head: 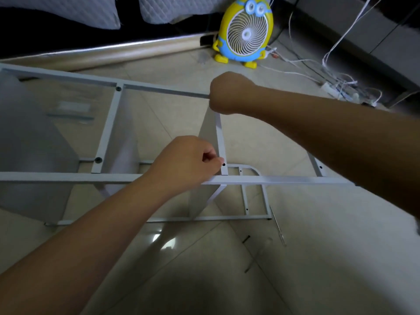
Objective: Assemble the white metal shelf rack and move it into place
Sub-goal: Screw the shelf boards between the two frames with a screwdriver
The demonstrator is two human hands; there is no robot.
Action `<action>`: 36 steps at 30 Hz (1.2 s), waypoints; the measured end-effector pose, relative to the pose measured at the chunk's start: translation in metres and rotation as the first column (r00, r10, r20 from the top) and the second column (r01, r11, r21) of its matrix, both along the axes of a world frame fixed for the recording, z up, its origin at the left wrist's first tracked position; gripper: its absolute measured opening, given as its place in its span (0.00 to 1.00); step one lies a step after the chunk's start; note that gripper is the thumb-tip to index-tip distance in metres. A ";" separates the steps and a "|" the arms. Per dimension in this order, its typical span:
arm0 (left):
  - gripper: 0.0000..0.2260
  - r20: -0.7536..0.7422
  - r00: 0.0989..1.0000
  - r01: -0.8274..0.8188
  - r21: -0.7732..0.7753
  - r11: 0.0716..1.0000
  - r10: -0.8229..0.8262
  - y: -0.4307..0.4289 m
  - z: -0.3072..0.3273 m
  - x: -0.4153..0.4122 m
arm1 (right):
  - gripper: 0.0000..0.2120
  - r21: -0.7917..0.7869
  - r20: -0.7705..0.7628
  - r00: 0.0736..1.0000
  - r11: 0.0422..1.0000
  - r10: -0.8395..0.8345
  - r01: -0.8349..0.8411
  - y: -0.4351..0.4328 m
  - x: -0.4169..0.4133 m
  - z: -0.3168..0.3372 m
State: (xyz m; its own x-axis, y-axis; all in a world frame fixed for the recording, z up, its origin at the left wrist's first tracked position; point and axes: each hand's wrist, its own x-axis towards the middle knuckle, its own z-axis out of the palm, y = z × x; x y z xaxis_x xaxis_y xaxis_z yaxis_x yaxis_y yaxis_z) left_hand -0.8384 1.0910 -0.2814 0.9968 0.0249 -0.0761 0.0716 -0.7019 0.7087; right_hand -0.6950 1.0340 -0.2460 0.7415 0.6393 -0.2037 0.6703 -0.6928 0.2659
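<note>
a pale tiled floor [295, 258] ran under everything, with a yellow cartoon fan [246, 30] standing well beyond the right hand and a tangle of white cables [336, 89] out past its forearm.

the white rack [68, 177] lay on its side across the floor, both hands on it. the right hand [229, 93] was fisted round the far rail [159, 89], apparently steadying the frame. the left hand [188, 162] sat just above the near rail, fingers curled, thumb and forefinger pinched together right at a small hole [223, 164] in the crossbar [220, 137] that ran between the two hands.

the step looked like fastening that crossbar's end: seating or turning a screw by fingertip. next would likely call for getting the thread started straight, then reaching for the thin tool [278, 226] lying on the floor below the right forearm, near two dark screws [246, 239].

whether a screw actually sat between the left fingertips could not be told; the fingers covered the spot. the right palm hid the joint it held. the grey panels [29, 144] left of the left hand were blurred and ran off the edge, and the rack's right end vanished behind the right forearm.
</note>
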 end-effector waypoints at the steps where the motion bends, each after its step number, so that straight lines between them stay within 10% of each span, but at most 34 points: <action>1: 0.15 0.006 1.000 -0.009 -0.004 1.000 0.009 0.000 -0.001 0.000 | 0.14 0.031 -0.018 0.999 0.998 -0.047 0.047 0.002 -0.001 -0.001; 10: 0.11 0.060 0.994 -0.091 0.055 0.994 0.088 0.003 -0.007 0.000 | 0.21 0.298 -0.178 0.979 0.943 -0.096 0.147 -0.026 0.006 0.006; 18: 0.18 0.467 0.882 -0.131 0.365 0.922 -0.059 -0.023 0.002 0.016 | 0.11 0.583 -0.152 0.974 0.781 -0.168 0.225 -0.156 -0.009 -0.007; 27: 0.17 0.330 0.852 0.065 0.704 0.707 -0.406 -0.114 -0.026 0.015 | 0.11 0.860 -0.326 0.757 0.155 -0.567 0.486 -0.297 -0.091 -0.109; 32: 0.07 0.412 0.811 -0.126 0.817 0.562 -0.416 -0.122 -0.041 0.010 | 0.13 0.253 -0.535 0.686 0.681 -0.494 0.687 -0.317 -0.118 -0.222; 36: 0.08 0.421 0.811 -0.149 0.820 0.552 -0.406 -0.120 -0.042 0.011 | 0.19 -0.052 -0.536 0.682 0.826 -0.497 0.561 -0.304 -0.129 -0.263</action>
State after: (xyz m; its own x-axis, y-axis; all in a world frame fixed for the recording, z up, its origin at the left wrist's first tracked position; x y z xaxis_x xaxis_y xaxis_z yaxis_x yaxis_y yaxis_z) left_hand -0.8271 0.9706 -0.3230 0.8482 -0.3353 0.4101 -0.2378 -0.9328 -0.2708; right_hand -0.8244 0.7300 -0.5085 0.7693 0.2132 -0.6023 0.1929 -0.9762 -0.0991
